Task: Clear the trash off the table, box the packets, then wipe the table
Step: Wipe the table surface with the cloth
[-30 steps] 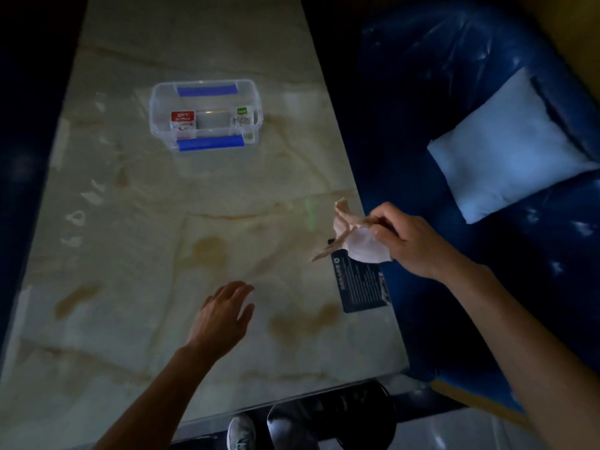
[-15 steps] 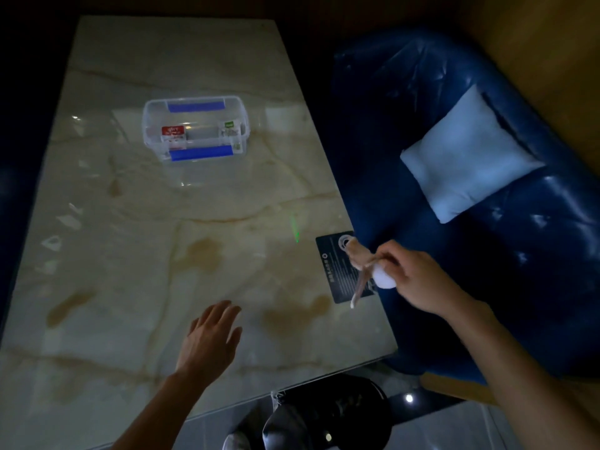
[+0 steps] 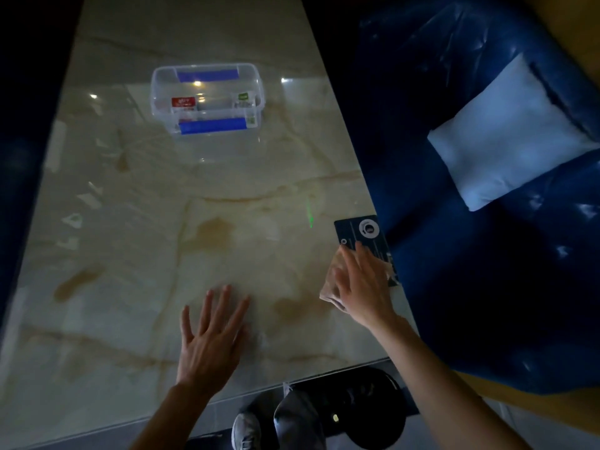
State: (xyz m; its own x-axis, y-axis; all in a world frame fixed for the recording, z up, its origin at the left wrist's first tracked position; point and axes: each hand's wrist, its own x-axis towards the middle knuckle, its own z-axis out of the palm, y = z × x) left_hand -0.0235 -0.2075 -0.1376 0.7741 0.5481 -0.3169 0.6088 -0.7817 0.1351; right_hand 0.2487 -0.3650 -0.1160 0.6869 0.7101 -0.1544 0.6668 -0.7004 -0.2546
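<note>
Right hand (image 3: 362, 287) presses a pale cloth (image 3: 331, 284) flat to the counter (image 3: 130, 222), fingers (image 3: 349, 266) spread; left hand (image 3: 209, 339) lies open, empty

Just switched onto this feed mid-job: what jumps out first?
The right hand presses a crumpled cloth flat onto the marble table near its right edge, partly over a dark card. The left hand lies spread on the near tabletop. Farther back stands a clear lidded box with packets inside.
</note>
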